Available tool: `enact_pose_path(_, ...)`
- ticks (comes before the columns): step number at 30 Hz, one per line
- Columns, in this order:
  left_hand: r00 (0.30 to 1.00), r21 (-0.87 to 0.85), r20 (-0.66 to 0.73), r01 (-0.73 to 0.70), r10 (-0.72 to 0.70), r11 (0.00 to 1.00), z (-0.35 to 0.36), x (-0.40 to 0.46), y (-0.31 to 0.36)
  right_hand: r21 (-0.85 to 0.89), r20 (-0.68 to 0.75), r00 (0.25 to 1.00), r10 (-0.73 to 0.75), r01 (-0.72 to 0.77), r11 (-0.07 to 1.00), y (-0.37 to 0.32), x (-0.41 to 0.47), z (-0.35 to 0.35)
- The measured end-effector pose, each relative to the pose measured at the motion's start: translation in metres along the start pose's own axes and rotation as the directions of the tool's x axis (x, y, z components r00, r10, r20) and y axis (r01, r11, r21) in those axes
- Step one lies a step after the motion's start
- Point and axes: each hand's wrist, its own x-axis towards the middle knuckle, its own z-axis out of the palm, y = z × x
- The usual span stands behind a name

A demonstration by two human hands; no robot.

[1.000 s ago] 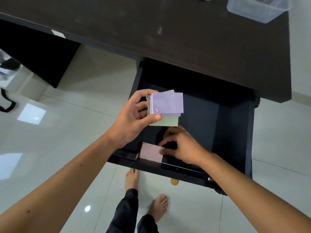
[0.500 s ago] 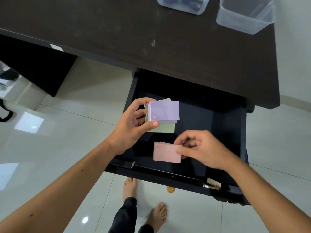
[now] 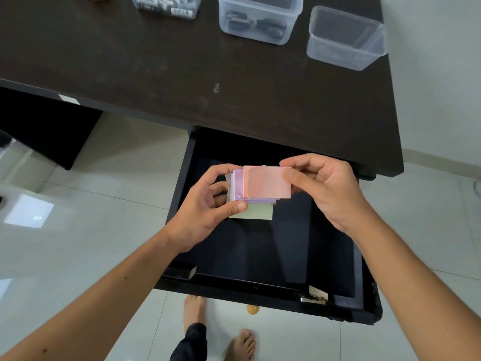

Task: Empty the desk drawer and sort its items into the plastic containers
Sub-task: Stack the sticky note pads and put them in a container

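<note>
One head-worn view looks steeply down from above — close over the open drawer (image 3: 260,256) and near the counter (image 3: 156,61) edge, with floor (image 3: 78,230) beneath.

Soft, even daylight fills the scene, bright on the pale floor tiles (image 3: 86,230), where a window-like patch of glare (image 3: 28,211) sits at the left. The dark desk (image 3: 156,74) shows a dull sheen, and the drawer (image 3: 273,246) interior stays deep in shadow. Wide-angle distortion bends the straight edges near the frame borders, while focus stays fairly sharp throughout
</note>
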Motion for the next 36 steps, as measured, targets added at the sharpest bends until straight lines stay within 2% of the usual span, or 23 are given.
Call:
enact_pose_path(3, 1.0, -0.008, 0.0, -0.001, 0.001, 1.0, -0.001, 0.003, 0.001, -0.082, -0.039, 0.999, -0.009, 0.006, 0.997, 0.002, 0.004, 0.005)
enact_pose_path(10, 1.0, -0.036, 0.013, 0.004, -0.003, 0.999, -0.006, 0.005, 0.001, -0.178, -0.013, 1.0, -0.015, 0.013, 0.984, 0.009, 0.006, 0.019)
enact_pose_path(13, 1.0, -0.048, 0.015, 0.007, -0.006, 0.999, -0.009, 0.007, 0.003, -0.126, -0.014, 1.0, 0.024, -0.026, 0.992, 0.009, 0.007, 0.021)
enact_pose_path(17, 0.999, -0.047, 0.04, 0.018, -0.016, 0.999, -0.009, 0.009, 0.013, 0.019, 0.034, 0.985, 0.168, -0.169, 0.985, 0.003, 0.008, 0.022)
enact_pose_path(20, 0.998, -0.04, 0.029, 0.049, -0.048, 0.998, -0.009, 0.014, 0.026, 0.077, 0.079, 0.985, 0.153, -0.159, 0.984, -0.012, 0.008, 0.022)
enact_pose_path(24, 0.995, -0.026, 0.07, 0.072, -0.07, 0.997, -0.006, 0.027, 0.056, 0.083, 0.004, 0.993, 0.12, -0.12, 0.989, -0.033, 0.017, 0.015)
enact_pose_path(29, 0.994, -0.015, 0.029, 0.109, -0.108, 0.994, 0.011, 0.058, 0.11, 0.11, -0.081, 0.992, 0.1, -0.091, 0.99, -0.072, 0.04, -0.003)
enact_pose_path(34, 0.99, 0.018, -0.03, 0.135, -0.135, 0.991, 0.033, 0.106, 0.158, 0.169, -0.184, 0.971, 0.15, -0.12, 0.978, -0.102, 0.072, -0.029)
enact_pose_path(36, 0.989, 0.034, -0.006, 0.148, -0.148, 0.988, 0.039, 0.127, 0.172, 0.193, -0.222, 0.959, 0.176, -0.134, 0.972, -0.111, 0.086, -0.042)
